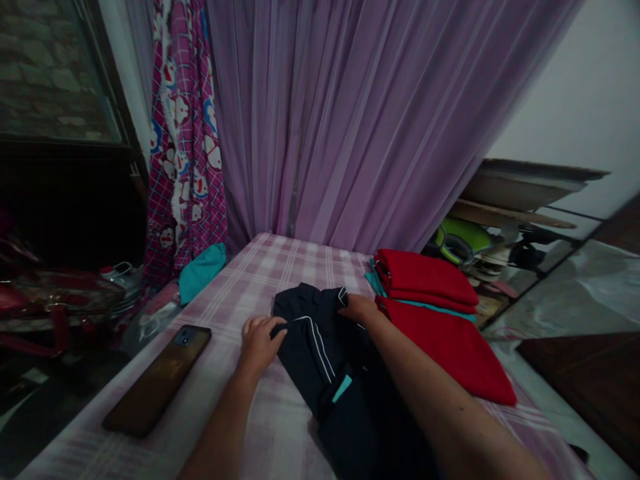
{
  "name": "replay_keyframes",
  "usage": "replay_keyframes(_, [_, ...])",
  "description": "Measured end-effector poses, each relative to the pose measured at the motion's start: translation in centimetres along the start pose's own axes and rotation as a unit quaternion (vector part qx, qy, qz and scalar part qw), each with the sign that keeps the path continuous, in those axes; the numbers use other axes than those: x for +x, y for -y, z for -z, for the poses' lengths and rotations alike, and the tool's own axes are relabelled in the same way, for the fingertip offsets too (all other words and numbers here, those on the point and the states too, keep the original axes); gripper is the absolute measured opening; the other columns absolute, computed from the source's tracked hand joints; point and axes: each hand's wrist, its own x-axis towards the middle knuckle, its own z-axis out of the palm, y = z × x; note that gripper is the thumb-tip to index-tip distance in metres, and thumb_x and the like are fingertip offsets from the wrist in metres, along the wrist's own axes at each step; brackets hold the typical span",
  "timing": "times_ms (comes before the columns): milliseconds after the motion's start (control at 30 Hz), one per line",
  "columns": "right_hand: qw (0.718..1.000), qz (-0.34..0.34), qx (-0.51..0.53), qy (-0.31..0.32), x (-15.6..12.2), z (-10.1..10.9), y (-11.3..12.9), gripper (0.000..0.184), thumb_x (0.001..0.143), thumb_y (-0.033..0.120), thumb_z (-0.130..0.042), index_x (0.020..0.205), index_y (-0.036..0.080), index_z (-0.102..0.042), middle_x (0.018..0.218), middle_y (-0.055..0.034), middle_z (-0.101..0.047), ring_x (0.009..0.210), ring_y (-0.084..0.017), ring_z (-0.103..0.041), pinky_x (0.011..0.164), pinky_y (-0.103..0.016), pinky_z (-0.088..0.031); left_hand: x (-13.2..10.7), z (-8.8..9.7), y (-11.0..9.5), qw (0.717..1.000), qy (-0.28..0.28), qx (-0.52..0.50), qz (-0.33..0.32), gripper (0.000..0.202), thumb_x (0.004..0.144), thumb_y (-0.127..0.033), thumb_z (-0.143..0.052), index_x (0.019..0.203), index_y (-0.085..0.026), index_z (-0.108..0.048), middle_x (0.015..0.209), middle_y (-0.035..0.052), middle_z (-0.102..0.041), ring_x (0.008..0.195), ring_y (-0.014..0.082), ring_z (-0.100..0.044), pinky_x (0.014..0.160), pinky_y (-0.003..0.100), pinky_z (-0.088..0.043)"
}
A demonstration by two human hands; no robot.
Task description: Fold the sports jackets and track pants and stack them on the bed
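Note:
A dark navy garment [320, 360] with white piping lies partly folded on a plaid-covered surface, reaching down to the bottom edge of the view. A small turquoise patch [343, 388] shows at a fold on it. On the garment's left edge, my left hand [262, 338] pinches the cloth between thumb and fingers. My right hand [359, 309] grips the opposite edge near the top, beside a white-trimmed corner; its fingertips are partly hidden. Whether the garment is a jacket or trousers I cannot tell.
Red folded clothes [425, 280] with turquoise cloth among them are stacked to the right. A phone [160, 380] lies face down at left on the plaid cover [295, 257]. Purple curtains [340, 120] hang behind. A cluttered shelf [520, 217] stands at right.

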Motion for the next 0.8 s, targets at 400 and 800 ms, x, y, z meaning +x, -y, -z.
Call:
replay_keyframes(400, [0.807, 0.070, 0.430, -0.398, 5.7, 20.5, -6.2, 0.037, 0.091, 0.025, -0.046, 0.121, 0.009, -0.061, 0.092, -0.0078, -0.070, 0.080, -0.017, -0.067, 0.071, -0.033, -0.056, 11.1, 16.3, -1.5, 0.963, -0.255, -0.082, 0.008, 0.023, 0.075, -0.031, -0.056, 0.092, -0.022, -0.067, 0.094, 0.0024, -0.067, 0.088, 0.0189, -0.064, 0.085, 0.032, -0.051])
replay_keyframes(800, [0.784, 0.087, 0.570, -0.230, -3.1, 15.9, -13.4, 0.008, 0.070, 0.015, -0.066, 0.077, 0.015, -0.069, 0.057, 0.0020, -0.063, 0.053, -0.011, -0.058, 0.060, -0.025, -0.054, 7.9, 24.1, -9.0, 0.980, -0.045, -0.177, -0.074, 0.028, 0.064, -0.044, -0.064, 0.081, -0.021, -0.066, 0.074, 0.0015, -0.065, 0.067, 0.0179, -0.060, 0.065, 0.028, -0.051])
